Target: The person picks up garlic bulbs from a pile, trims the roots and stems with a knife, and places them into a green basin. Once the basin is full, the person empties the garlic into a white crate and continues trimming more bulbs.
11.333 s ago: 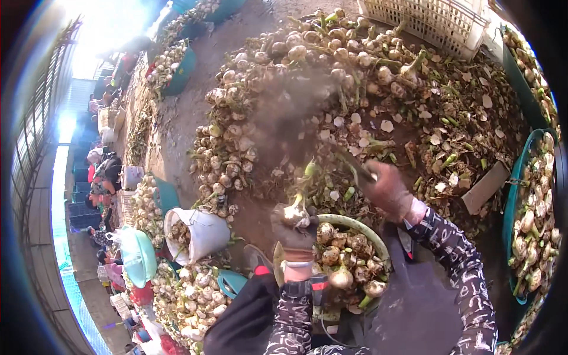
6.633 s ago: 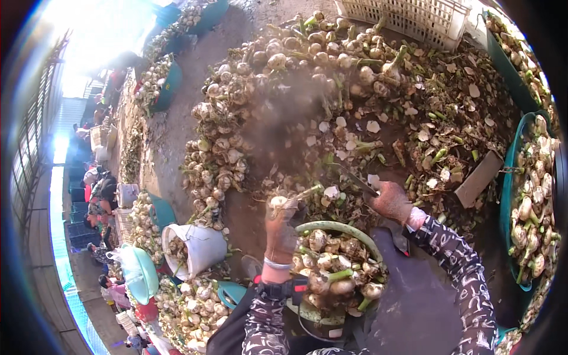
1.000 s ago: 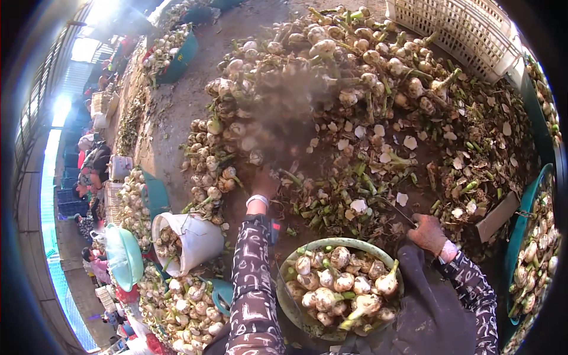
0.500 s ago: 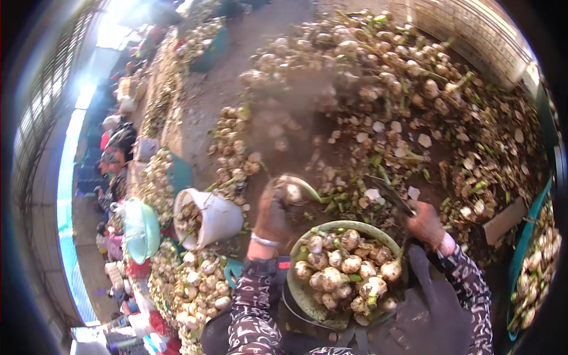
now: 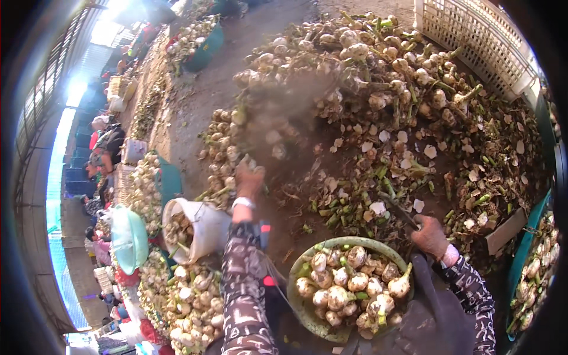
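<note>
My left hand [image 5: 249, 180] reaches out to the rows of garlic left of centre, its fingers closed around a pale garlic bulb [image 5: 247, 161]. In my right hand [image 5: 431, 238] is a dark-bladed knife [image 5: 399, 210], its blade pointing up and left over cut stalks and peelings. Between my forearms, near my lap, stands a green basin [image 5: 349, 241] heaped with soil-stained garlic bulbs [image 5: 340, 297]. A large pile of untrimmed garlic [image 5: 378, 65] spreads beyond my hands, blurred in part by a smudge.
A white bucket [image 5: 212, 229] lies tipped beside my left forearm, with more garlic [image 5: 192, 302] nearer me. Teal tubs [image 5: 170, 178] stand farther left, where several people sit. A cream slatted crate [image 5: 473, 41] stands far right, and a teal-edged container [image 5: 532, 225] of garlic at right.
My left hand has moved left and away from me, from above the basin to the garlic row. The green-stalked bulb it held is no longer in it. My right hand keeps the knife.
</note>
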A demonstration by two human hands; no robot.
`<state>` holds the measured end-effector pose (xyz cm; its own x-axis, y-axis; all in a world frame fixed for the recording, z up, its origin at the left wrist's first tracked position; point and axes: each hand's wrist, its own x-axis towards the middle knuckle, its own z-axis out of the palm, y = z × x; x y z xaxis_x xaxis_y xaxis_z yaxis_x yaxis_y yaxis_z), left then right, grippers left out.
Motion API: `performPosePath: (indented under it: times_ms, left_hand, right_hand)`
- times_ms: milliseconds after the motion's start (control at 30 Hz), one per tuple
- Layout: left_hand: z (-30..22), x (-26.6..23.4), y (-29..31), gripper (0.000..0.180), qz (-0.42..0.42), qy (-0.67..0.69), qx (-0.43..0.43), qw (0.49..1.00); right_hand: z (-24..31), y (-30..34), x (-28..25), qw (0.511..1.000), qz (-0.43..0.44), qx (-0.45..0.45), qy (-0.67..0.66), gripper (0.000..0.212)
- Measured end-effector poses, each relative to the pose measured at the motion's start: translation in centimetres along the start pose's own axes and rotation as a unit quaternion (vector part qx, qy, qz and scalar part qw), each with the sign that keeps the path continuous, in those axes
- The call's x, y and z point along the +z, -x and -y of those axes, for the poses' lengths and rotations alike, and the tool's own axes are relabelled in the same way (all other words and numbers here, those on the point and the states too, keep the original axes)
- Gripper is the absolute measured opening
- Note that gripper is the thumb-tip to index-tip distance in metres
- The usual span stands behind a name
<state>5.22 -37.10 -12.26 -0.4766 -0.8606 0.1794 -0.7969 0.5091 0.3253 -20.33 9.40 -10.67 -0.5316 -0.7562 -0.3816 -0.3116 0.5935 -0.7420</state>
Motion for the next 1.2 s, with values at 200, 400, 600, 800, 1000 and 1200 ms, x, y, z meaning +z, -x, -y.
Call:
performPosePath:
  times_ms: [200, 400, 600, 800, 1000, 1200]
  left_hand:
    - [-7.7, 8.0, -1.3, 0.062, 0.118, 0.044, -0.025, 0.992]
    - [-9.9, 5.0, 5.2, 0.067, 0.275, 0.323, -0.018, 0.905]
    - [-20.0, -1.7, 12.5, 0.066, 0.39, 0.543, 0.016, 0.744]
    - [-22.9, -3.3, 15.9, 0.067, 0.382, 0.594, -0.01, 0.708]
    - [-24.4, -2.3, 18.6, 0.064, 0.296, 0.528, 0.028, 0.796]
    - [-26.7, -3.9, 19.8, 0.053, 0.312, 0.598, -0.071, 0.734]
  right_hand:
    - [-1.4, 0.6, -1.4, 0.995, 0.024, 0.059, 0.079, 0.028]
    - [-0.1, -1.2, -0.7, 0.994, -0.014, -0.061, 0.086, 0.024]
    - [8.8, -1.9, -2.3, 0.987, -0.022, -0.158, 0.033, 0.022]
    - [10.3, 0.0, -3.4, 0.971, 0.008, -0.203, 0.129, 0.03]
    - [9.4, 1.3, -3.6, 0.969, -0.032, -0.218, 0.111, 0.032]
    - [5.0, -1.3, -2.2, 0.972, -0.063, -0.2, 0.107, 0.03]
